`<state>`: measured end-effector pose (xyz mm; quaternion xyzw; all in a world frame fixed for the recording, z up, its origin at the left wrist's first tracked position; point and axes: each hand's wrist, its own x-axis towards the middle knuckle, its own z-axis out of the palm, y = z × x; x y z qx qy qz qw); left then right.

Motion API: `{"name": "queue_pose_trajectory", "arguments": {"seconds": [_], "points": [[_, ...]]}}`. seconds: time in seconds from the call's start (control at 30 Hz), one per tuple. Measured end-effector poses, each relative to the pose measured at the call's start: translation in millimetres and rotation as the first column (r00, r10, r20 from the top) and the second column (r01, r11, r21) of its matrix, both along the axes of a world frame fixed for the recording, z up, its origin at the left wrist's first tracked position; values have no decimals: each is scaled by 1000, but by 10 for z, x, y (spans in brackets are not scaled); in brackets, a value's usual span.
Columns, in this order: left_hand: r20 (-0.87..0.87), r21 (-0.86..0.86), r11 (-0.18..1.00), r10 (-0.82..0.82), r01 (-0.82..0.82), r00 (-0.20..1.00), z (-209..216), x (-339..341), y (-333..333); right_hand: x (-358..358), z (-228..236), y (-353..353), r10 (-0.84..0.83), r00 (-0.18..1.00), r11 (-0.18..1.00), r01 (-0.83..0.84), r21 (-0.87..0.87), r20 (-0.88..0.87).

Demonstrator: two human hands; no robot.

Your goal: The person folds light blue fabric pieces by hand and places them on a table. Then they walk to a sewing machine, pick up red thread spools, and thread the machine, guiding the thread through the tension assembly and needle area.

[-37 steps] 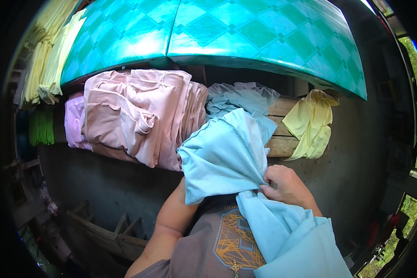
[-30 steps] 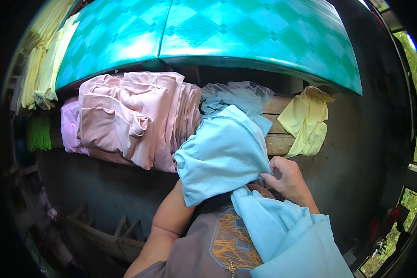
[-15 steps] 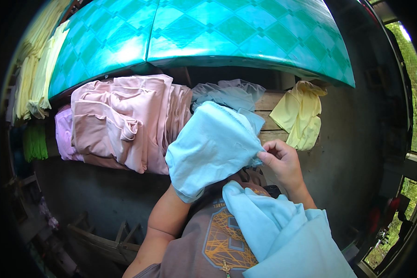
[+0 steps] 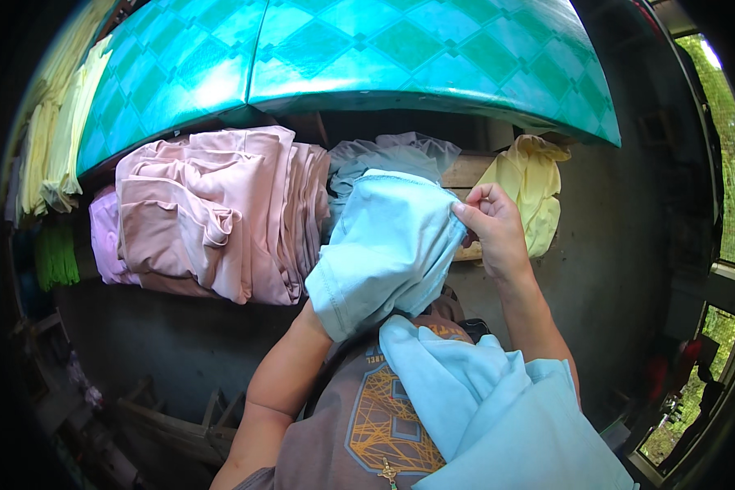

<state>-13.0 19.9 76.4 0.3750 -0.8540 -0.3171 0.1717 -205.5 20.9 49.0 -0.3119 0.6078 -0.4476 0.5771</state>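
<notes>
A light blue stitched cloth [image 4: 388, 245] is draped over my left hand, with a seam along its upper edge. My left forearm [image 4: 282, 359] runs up into the cloth, which hides the hand and its fingers. At the cloth's right edge, my right hand [image 4: 494, 224] pinches the seam between thumb and fingertips. Another light blue cloth [image 4: 498, 408] lies in loose folds over my lap and right side.
On the wooden bench [image 4: 465, 171] ahead sit a thick stack of dusty pink fabric [image 4: 212, 212], a greyish-blue heap [image 4: 392, 155] and a yellow cloth [image 4: 539, 196]. Beyond is a table with a shiny teal checked cover [image 4: 367, 57]. Yellow cloths [image 4: 57, 139] hang at the far left.
My right hand has risen away from me, lifting the seam edge of the light blue cloth. The cloth has turned and bunched around my left hand.
</notes>
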Motion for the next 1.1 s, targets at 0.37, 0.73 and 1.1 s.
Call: {"name": "queue_pose_trajectory", "arguments": {"seconds": [0.37,0.73,1.1], "points": [[-242,-72,991,88,-108,966,-443,55,-34,-25,-50,-79,-23,998,999,21,38,53],[-482,862,480,671,165,564,-287,-57,-38,13,-55,-111,51,988,996,-62,70,147],[-322,283,939,284,-194,903,-851,116,118,211,-144,173,118,910,938,-233,255,398]]}}
